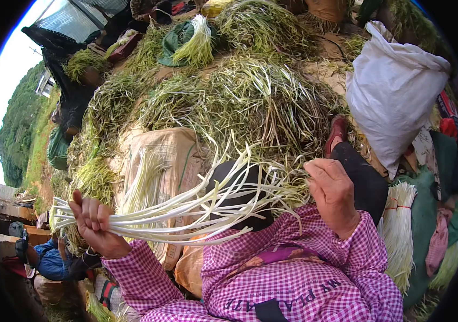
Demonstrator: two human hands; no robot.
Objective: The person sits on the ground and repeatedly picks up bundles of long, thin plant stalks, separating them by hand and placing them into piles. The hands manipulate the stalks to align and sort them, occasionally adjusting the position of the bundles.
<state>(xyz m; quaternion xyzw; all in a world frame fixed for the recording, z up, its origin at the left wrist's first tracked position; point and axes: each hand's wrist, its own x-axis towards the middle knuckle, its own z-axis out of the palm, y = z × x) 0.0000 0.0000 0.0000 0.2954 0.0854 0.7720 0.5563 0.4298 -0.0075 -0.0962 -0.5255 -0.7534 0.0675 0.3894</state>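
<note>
My left hand [93, 220] grips a bunch of long white stems [186, 220] by one end; their loose, pale tips fan rightward over my dark-clad knee. My right hand [332, 196] is raised with fingers curled together beside the stems' tips; what it holds, if anything, is too small to make out. A beige woven sack [170, 150] lies in front of me, with more pale stems [143, 177] on it. Heaps of trimmed greens and leaves [266, 102] cover the ground beyond. Right of my leg is a tied bundle of white stems [398, 236].
A full white sack [392, 94] stands at the right, near my shoe. More leaf heaps and a bundle on green cloth [175, 48] are farther back. Another person in blue [54, 257] is at the lower left. Dark netting [62, 80] hangs at the upper left.
</note>
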